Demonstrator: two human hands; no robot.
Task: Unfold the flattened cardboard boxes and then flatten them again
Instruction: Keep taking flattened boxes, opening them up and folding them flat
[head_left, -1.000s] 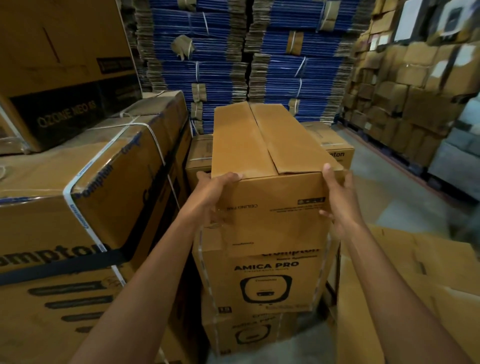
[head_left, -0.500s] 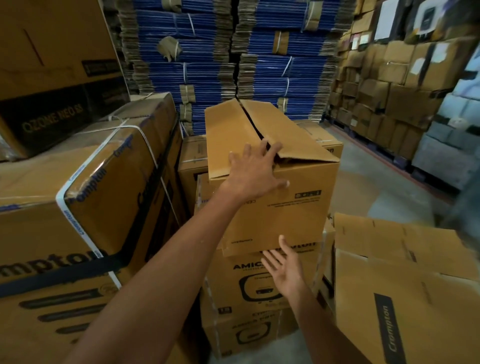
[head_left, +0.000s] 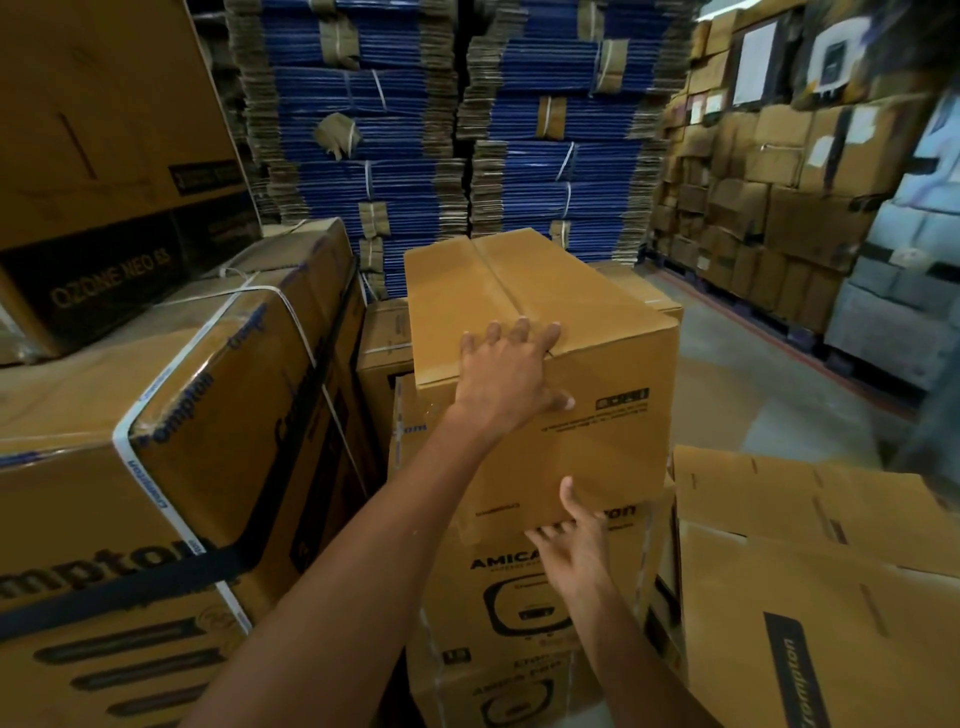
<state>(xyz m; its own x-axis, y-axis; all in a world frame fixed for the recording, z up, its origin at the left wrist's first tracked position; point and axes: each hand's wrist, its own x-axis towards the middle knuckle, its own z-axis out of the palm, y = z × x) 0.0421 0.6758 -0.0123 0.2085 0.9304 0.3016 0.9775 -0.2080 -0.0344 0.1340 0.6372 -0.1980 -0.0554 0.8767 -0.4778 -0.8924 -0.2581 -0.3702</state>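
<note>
The left hand (head_left: 511, 382) is pressing flat, spread fingers on the box (head_left: 618, 364) top while the right hand (head_left: 576, 543), fingers extended, is touching its lower edge.

Light: dim, warm.
Glare: sheen on wrapped carton (head_left: 208, 374) at 9 o'clock.
Blur: smeared edge at 3 o'clock.
Distortion: bowed borders.
</note>
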